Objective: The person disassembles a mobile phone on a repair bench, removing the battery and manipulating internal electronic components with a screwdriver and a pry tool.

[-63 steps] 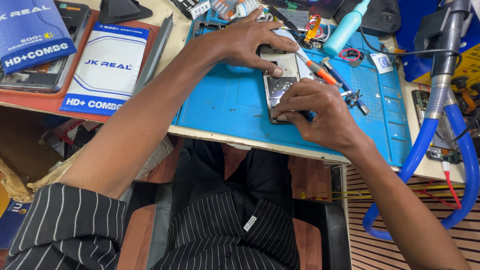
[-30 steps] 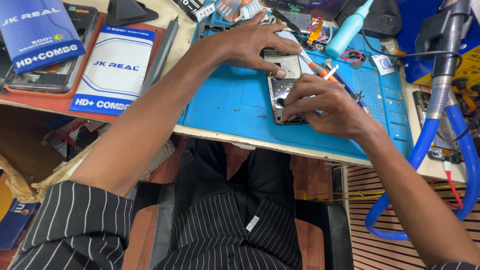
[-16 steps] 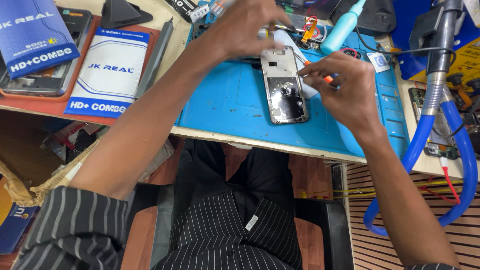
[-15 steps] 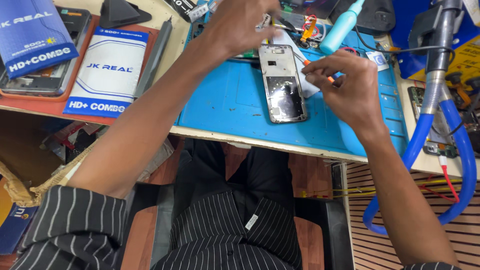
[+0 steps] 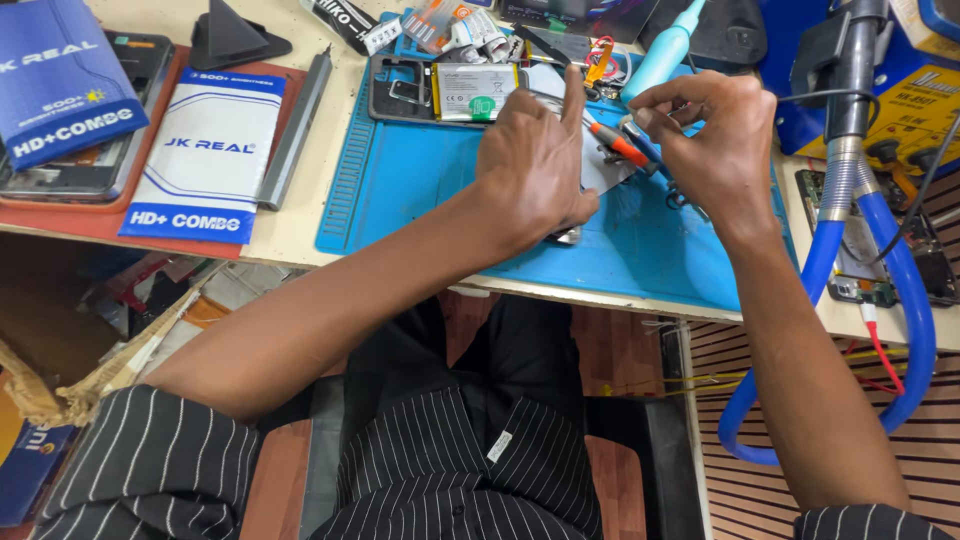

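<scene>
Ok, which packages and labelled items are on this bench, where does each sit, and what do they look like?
Dark blue flat rectangular box: far left, lying over a phone.
White flat rectangular package with blue bands: right of it, on a red tray.
White-labelled phone battery with green tab: top of the blue mat, beyond the left hand.
Yellow printed panel: far right, behind blue hoses.

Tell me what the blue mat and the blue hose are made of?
The mat looks like soft matte silicone or rubber: ribbed edge, moulded trays, no glare. The hose looks like smooth bendy plastic or rubber: it curves in a loop and shines a little. Neither is certain from looks alone.
</scene>
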